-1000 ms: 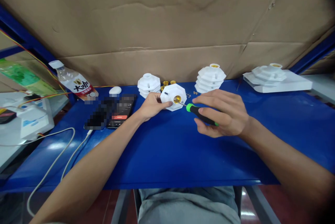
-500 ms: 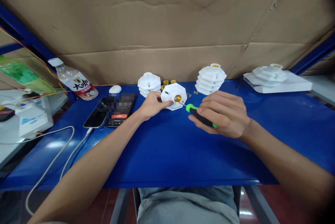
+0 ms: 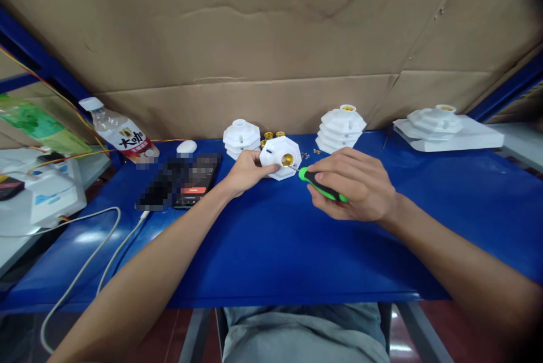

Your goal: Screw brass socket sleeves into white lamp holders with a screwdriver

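My left hand grips a white octagonal lamp holder by its left edge, with the socket side facing me. A gold threaded shell shows in its opening. My right hand is wrapped round a green and black screwdriver. The screwdriver's thin tip points left into the gold socket; its exact contact point is too small to tell. Behind the held piece are several gold shells, with small brass-coloured parts to their right.
Stacked white holders stand at the back left, back centre and on a white box at right. Two phones, a cable, a white oval object and a bottle lie left on the blue table.
My right hand and the screwdriver have shifted slightly left, with the tip now at the socket opening. The left hand keeps its hold on the white piece.
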Tool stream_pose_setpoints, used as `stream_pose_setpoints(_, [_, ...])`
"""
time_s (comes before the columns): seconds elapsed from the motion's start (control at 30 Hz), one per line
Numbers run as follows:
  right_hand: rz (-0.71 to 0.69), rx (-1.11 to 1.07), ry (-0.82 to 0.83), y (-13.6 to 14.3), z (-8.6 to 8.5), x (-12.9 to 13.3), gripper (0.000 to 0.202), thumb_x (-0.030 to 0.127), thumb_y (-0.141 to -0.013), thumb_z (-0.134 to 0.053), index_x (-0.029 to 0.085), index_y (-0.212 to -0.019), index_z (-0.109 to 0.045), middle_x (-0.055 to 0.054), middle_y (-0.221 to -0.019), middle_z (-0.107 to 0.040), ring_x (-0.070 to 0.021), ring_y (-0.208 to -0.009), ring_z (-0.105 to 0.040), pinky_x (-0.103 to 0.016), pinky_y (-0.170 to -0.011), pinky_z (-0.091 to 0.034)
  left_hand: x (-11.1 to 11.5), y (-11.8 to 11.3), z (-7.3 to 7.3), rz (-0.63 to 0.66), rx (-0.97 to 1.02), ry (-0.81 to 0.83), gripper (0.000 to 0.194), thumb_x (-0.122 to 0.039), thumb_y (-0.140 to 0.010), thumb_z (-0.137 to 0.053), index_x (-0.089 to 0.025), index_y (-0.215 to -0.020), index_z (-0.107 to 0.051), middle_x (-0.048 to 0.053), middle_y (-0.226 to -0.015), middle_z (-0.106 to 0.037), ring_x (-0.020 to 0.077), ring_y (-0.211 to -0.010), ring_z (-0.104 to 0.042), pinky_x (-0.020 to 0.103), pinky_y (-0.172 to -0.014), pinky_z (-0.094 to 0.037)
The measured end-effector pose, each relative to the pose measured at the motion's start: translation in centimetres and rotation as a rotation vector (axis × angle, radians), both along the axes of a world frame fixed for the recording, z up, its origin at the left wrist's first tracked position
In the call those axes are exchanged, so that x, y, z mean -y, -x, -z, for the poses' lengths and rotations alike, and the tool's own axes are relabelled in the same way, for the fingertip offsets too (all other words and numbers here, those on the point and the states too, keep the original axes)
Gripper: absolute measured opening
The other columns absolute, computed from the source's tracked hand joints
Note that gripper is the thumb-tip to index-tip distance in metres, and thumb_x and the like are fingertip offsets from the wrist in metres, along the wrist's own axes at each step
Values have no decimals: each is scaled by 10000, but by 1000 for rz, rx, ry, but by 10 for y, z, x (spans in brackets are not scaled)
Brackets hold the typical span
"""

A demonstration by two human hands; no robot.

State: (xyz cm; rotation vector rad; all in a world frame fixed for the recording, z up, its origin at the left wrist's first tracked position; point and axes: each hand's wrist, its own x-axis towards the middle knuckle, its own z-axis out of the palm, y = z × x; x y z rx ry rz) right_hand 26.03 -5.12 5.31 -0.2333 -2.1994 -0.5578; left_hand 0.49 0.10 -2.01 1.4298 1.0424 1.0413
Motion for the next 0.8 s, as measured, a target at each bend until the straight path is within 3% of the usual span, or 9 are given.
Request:
stream_pose_setpoints(0.07, [35,-7,-3,1,1,0,274,194,-902,-797,241,-1076,-591,-13,-848,-777,-179,-733,-738,-339,-653,-587,0,0,0,-2,-10,-9,220,-280,-756,-901,-129,-894,-819,111,-931,-833,225,-788,-756,380,-775,-629])
stream_pose_setpoints(0.17, [57,-5,3,1,4,0,266,270,-921,-780,258,-1087,-573,-41,-957,-799,-186,-743,-732,-354,-645,-589,0,0,0,0,-20,-26,213,-284,-760,-896,-130,-885,-817,110,-933,-833,221,-782,-749,369,-756,-621])
stream_pose_setpoints(0.27, [45,-23,56,1,8,-1,304,190,-911,-752,258,-1145,-569,-58,-1077,-813,-184,-799,-758,-351,-689,-616,0,-1,0,-3,-13,-15,213,-282,-757,-890,-134,-889,-814,101,-922,-831,213,-773,-741,360,-746,-612])
stream_pose_setpoints(0.4, [66,-75,42,-1,8,-3,369,172,-880,-810,255,-1176,-605,-30,-951,-805,-178,-729,-747,-332,-671,-623,-1,-1,-1,-20,-68,-27,172,-263,-753,-879,-135,-843,-807,87,-868,-817,194,-729,-714,339,-706,-590])
stream_pose_setpoints(0.57, [5,22,188,-7,5,-5,369,173,-919,-743,251,-1238,-574,-148,-1350,-749,-273,-1139,-771,-430,-880,-666,0,0,-2,-3,2,18,202,-269,-751,-889,-136,-881,-810,92,-907,-824,209,-768,-740,363,-749,-617])
stream_pose_setpoints(0.67, [75,106,286,-8,7,-3,326,121,-960,-670,255,-1248,-597,-98,-1371,-755,-230,-1130,-782,-368,-903,-661,-1,1,0,-18,22,16,214,-276,-746,-896,-139,-887,-810,89,-901,-824,221,-779,-750,384,-774,-628])
stream_pose_setpoints(0.8, [194,42,261,-5,11,1,310,148,-966,-713,274,-1237,-633,-30,-1261,-803,-189,-1020,-809,-284,-808,-646,-3,1,5,-25,20,-15,216,-281,-749,-898,-142,-893,-817,95,-933,-831,236,-808,-758,425,-831,-634])
